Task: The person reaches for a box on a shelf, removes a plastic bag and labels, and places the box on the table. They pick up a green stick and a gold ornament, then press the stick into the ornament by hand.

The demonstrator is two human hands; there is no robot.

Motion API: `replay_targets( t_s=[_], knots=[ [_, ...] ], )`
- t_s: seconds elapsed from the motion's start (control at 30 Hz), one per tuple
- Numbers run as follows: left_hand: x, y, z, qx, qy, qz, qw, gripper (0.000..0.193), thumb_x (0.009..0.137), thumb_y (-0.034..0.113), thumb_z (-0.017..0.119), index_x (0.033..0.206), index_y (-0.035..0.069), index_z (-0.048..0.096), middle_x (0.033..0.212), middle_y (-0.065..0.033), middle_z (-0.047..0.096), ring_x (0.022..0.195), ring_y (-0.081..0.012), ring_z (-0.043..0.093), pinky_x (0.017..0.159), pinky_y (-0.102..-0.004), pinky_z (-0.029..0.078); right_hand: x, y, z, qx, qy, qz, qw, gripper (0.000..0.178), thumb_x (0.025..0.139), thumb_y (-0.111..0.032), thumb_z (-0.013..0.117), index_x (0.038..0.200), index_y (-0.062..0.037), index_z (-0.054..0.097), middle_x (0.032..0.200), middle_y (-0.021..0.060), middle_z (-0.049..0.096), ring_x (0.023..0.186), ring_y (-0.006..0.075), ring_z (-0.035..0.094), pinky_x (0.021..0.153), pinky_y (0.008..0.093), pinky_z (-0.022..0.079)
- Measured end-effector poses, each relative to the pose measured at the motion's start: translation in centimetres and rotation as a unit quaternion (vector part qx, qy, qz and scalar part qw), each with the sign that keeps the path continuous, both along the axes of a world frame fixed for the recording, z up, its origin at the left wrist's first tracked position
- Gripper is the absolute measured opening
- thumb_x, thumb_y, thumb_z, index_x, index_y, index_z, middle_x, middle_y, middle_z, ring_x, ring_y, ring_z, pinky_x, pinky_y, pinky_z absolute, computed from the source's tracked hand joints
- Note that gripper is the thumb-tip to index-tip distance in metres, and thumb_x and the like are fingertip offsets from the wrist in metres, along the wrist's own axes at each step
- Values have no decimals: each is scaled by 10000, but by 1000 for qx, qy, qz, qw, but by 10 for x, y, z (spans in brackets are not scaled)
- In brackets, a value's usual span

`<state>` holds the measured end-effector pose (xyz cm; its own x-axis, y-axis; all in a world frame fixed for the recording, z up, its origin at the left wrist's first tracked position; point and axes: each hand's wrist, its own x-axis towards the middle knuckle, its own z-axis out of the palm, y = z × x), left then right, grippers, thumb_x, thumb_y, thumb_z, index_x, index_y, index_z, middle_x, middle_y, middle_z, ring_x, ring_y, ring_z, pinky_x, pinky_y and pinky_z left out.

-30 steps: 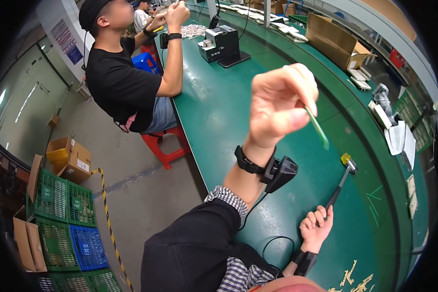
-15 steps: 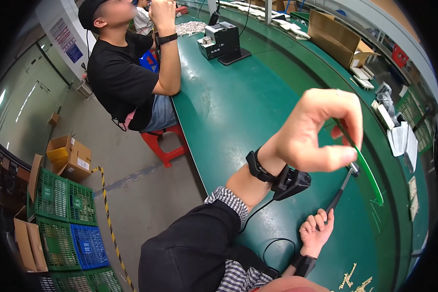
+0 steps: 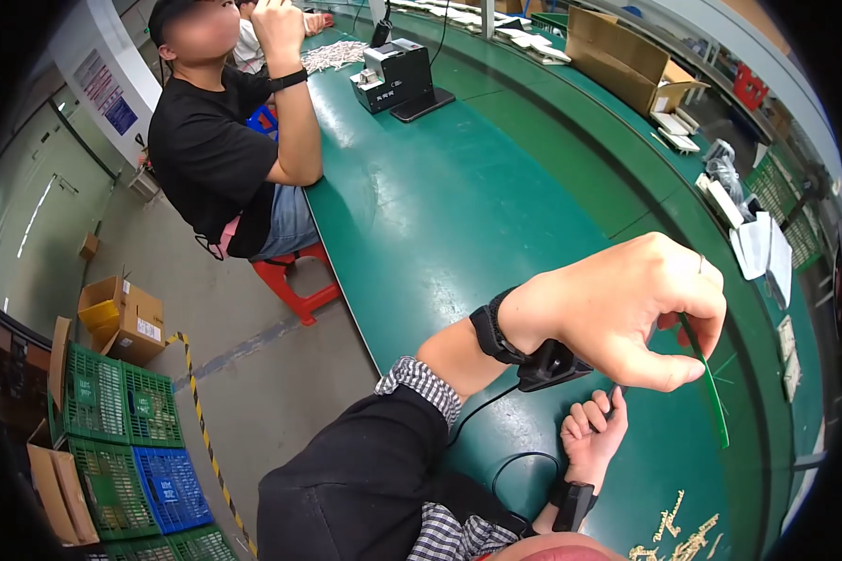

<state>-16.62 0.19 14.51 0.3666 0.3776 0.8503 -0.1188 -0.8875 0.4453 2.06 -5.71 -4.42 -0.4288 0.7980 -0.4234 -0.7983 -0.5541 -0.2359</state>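
My left hand (image 3: 641, 313) is raised over the green table (image 3: 421, 224), pinching a thin, flat green strip (image 3: 716, 402) between thumb and fingers. The strip hangs down to the right of the thumb. Lower and closer to the table, my right hand (image 3: 594, 435) curls around the dark handle of a slim tool (image 3: 609, 402). Its far end is hidden behind my left hand. Several small, pale cut-out lettering pieces (image 3: 683, 538) lie on the table to the right of my right forearm.
A black box-shaped machine (image 3: 393, 75) stands farther up the table, near a seated person in black (image 3: 215, 140). An open carton (image 3: 617, 56) and white pieces (image 3: 678, 131) line the far side. Green and blue crates (image 3: 94, 393) stand on the floor at left. A cable (image 3: 496, 467) loops near my wrists.
My left hand has moved down and slightly right with the green strip, now covering the tool's metal end. My right hand still grips the tool. The whole view has shifted a little.
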Motion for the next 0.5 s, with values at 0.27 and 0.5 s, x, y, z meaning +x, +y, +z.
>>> replay_targets(
  t_s=[0.27,0.5],
  knots=[
    [12,2,-5,15,50,-1,999,117,670,145,664,689,73,573,659,-26,543,570,-172,534,502,-286,423,0,-1,0,21,-32,-2,999,307,916,-332,396,669,-151,408,437,-80,279,398,91,227,371,240,220],
    [18,-1,-10,33,76,-18,996,129,692,156,663,713,76,563,682,-39,544,610,-214,550,532,-333,435,-9,-2,5,-30,-39,-29,998,323,910,-345,438,657,-146,419,438,-80,285,415,89,225,380,241,211]
  ],
)
